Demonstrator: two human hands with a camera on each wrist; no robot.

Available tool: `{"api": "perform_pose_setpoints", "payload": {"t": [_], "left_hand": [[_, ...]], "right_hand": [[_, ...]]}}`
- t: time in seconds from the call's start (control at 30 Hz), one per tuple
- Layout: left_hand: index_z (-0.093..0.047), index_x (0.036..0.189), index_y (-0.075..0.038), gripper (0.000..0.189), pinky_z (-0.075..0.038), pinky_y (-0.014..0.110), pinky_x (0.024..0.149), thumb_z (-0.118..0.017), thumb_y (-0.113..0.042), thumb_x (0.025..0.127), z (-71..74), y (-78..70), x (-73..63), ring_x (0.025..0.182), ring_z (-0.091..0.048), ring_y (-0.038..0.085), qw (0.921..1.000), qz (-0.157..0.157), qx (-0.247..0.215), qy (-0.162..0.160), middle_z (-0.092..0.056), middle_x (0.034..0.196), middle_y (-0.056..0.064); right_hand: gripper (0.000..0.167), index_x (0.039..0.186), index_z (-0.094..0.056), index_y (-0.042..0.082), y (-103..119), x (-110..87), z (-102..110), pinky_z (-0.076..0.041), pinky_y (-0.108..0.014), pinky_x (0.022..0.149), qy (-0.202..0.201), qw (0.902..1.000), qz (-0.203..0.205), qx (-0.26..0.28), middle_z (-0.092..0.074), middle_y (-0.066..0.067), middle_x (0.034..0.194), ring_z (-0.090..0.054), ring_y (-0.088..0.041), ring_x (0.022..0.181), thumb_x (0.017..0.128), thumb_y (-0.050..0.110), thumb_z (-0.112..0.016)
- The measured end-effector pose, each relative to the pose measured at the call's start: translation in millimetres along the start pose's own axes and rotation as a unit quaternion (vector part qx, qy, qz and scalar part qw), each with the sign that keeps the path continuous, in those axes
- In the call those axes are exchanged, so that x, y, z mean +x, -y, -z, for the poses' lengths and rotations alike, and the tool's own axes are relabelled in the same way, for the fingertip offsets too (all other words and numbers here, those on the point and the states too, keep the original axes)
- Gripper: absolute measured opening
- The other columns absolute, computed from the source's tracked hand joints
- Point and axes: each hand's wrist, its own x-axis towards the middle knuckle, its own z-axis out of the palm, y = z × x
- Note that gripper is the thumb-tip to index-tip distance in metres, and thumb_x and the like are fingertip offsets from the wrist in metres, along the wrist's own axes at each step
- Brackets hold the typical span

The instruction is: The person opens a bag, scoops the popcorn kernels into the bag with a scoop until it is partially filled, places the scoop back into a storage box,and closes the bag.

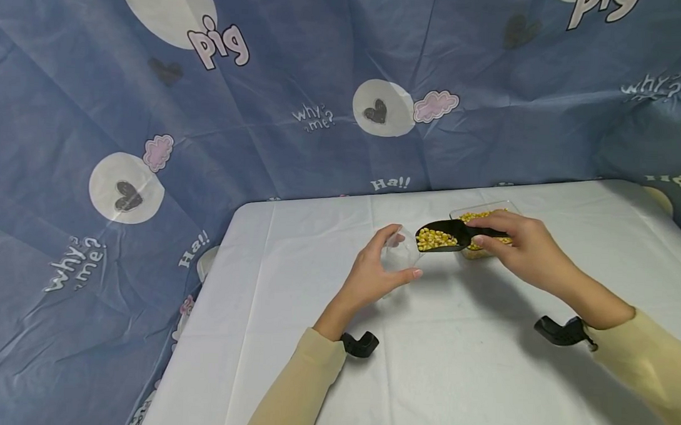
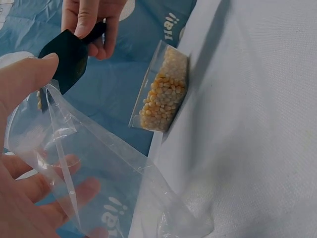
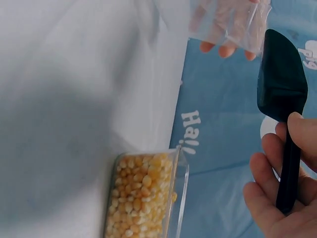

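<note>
My left hand (image 1: 369, 270) holds a clear plastic bag (image 2: 119, 168), its thumb and fingers spread around the mouth. The bag hangs down, and no kernels show in its lower part. My right hand (image 1: 527, 247) grips a black scoop (image 3: 282, 74) by its handle. Yellow corn kernels (image 1: 434, 240) lie in the scoop, and its front edge is at the bag's mouth. In the left wrist view the scoop's tip overlaps the bag's rim. Behind the scoop, partly hidden by it and the right hand, a clear box (image 1: 475, 254) holds more corn kernels (image 3: 141, 193).
A white cloth covers the table (image 1: 304, 286). Beyond its far edge hangs a blue printed curtain (image 1: 300, 67). Black wrist mounts (image 1: 361, 344) stick out below both wrists, over the table.
</note>
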Motion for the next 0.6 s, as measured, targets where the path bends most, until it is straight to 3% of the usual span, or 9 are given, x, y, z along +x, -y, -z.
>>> {"api": "perform_pose_setpoints", "payload": {"t": [0.3,0.6], "left_hand": [[-0.035,0.152,-0.038,0.085,-0.039,0.049,0.107,-0.081,-0.052,0.082,-1.0,-0.1,-0.3,0.134,-0.045,0.013,0.9999,-0.008,0.012,0.003,-0.055,0.138,-0.009],[-0.037,0.152,-0.037,0.083,-0.040,0.048,0.107,-0.079,-0.054,0.083,-1.1,-2.0,-0.7,0.138,-0.043,0.016,0.9997,-0.006,0.017,0.017,-0.042,0.152,-0.012]], "right_hand": [[0.030,0.121,-0.073,0.018,8.2,4.3,-6.3,-0.044,-0.035,0.090,0.019,0.9998,0.006,0.005,-0.068,0.005,0.121,-0.057,-0.014,0.114,0.091,0.016,-0.077],[0.031,0.121,-0.074,0.015,16.6,7.1,-12.1,-0.046,-0.048,0.092,0.029,0.9993,0.023,0.002,-0.069,0.000,0.119,-0.060,-0.021,0.112,0.090,0.012,-0.078]]}}
